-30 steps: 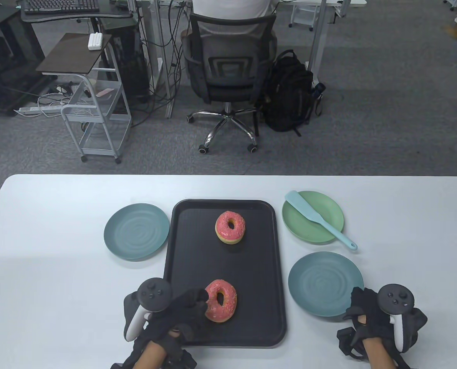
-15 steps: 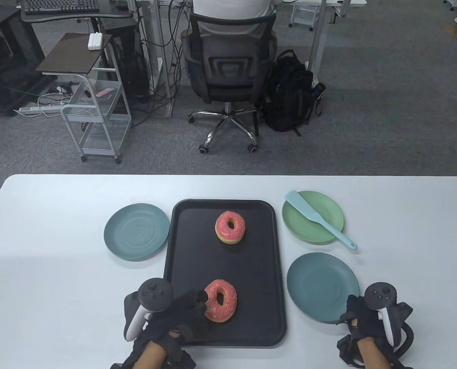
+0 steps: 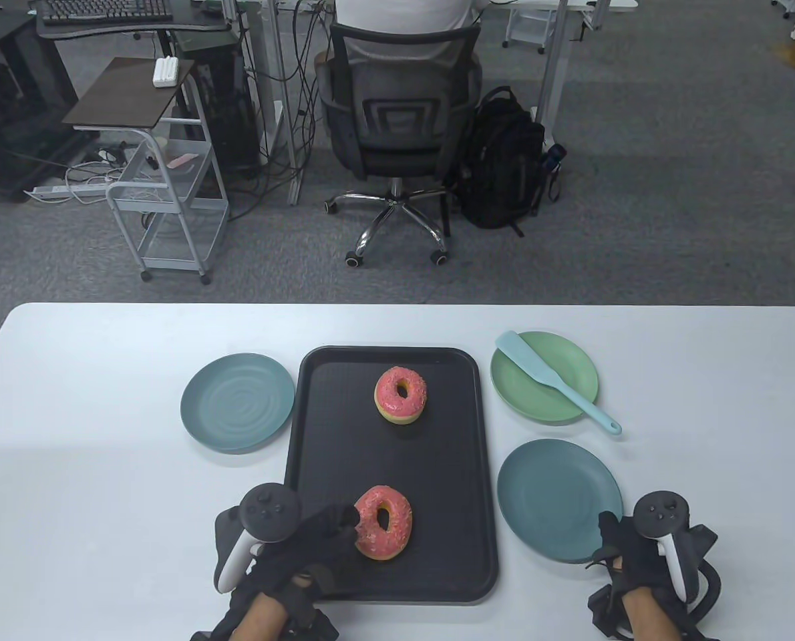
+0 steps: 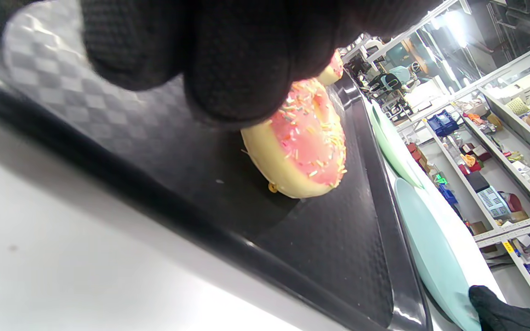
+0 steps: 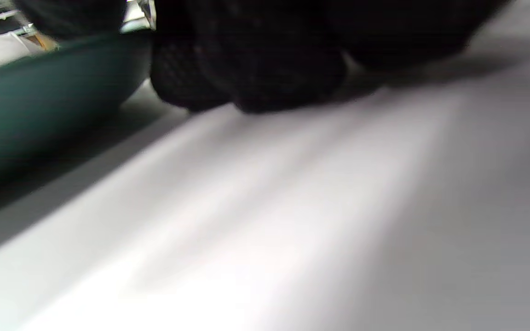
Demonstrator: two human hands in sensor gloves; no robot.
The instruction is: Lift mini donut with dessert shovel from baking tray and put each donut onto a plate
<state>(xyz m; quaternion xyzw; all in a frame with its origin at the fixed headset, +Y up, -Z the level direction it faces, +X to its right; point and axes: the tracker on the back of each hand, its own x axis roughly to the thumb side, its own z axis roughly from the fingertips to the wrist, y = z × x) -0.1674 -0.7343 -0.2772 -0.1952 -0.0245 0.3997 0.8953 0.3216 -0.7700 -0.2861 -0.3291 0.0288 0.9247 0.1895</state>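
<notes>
Two pink-frosted mini donuts lie on the black baking tray [image 3: 317, 427]: the far donut [image 3: 401, 394] and the near donut [image 3: 383, 523] [image 4: 304, 142]. My left hand [image 3: 334, 527] rests on the tray's near-left part, and its fingertips [image 4: 237, 69] touch the near donut's left edge. The light blue dessert shovel [image 3: 551, 384] lies across the green plate [image 3: 571, 364], untouched. My right hand [image 3: 614, 541] holds the near-right rim of the teal plate [image 3: 551, 497] [image 5: 39, 115], fingertips [image 5: 246, 69] down on the table.
Another teal plate [image 3: 237, 402] sits left of the tray. The white table [image 3: 77, 507] ends at its far edge, with an office chair [image 3: 394, 127], a backpack and a small cart on the floor beyond.
My right hand moved left along the table, and the near-right teal plate shifted slightly left with it. My left hand and both donuts stayed put.
</notes>
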